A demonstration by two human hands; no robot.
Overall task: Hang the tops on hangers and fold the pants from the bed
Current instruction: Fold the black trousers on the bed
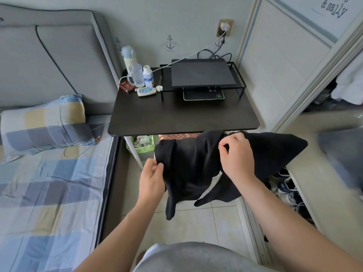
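Both hands (194, 167) pinching black garment (196, 163), just beyond desk edge (182, 132), above floor

Soft even daylight, faint shadows; wide-angle bending at edges; right side motion-blurred.

Not much legible here tbh; the sliding wardrobe door (294, 55) top right has "& sally" in dark script, with a line above it cut off by the frame; the wallpaper (186, 20) carries anchor emblems (170, 43) with tiny lettering too small to read; the mouse pad (204, 96) on the desk (176, 118) shows a green snake-style logo in its corner; the blue label on the white bottle (148, 76) and the print on the red box (126, 87) are too blurry.
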